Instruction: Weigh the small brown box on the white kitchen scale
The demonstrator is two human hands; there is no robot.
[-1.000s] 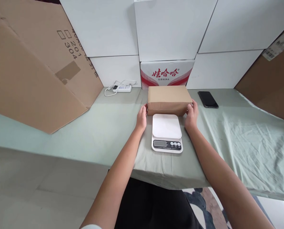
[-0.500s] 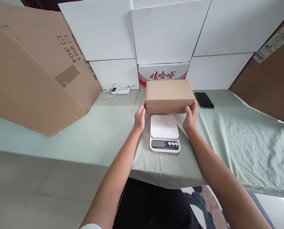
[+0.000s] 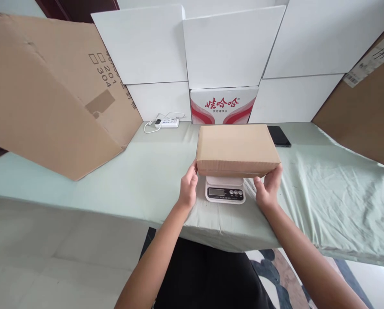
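A closed brown cardboard box (image 3: 239, 148) is held between my two hands, over the white kitchen scale (image 3: 226, 199). My left hand (image 3: 189, 186) grips the box's left end near its front corner. At the front right corner my right hand (image 3: 268, 186) holds it, thumb in front and fingers partly behind and under it. The box covers most of the weighing plate; the display and buttons show in front of it. Whether the box rests on the plate or hangs just above it I cannot tell.
Behind stand white panels (image 3: 233, 51) and a red-and-white printed carton (image 3: 222, 105). A power strip with a white cable (image 3: 168, 123) lies at back left, a black phone (image 3: 279, 136) right of the box. Large cardboard sheets (image 3: 63, 94) flank the green cloth-covered table (image 3: 140, 184).
Both hands have brought the box toward me and over the scale, hiding much of its plate. More of the printed carton behind now shows. The phone is partly covered by the box.
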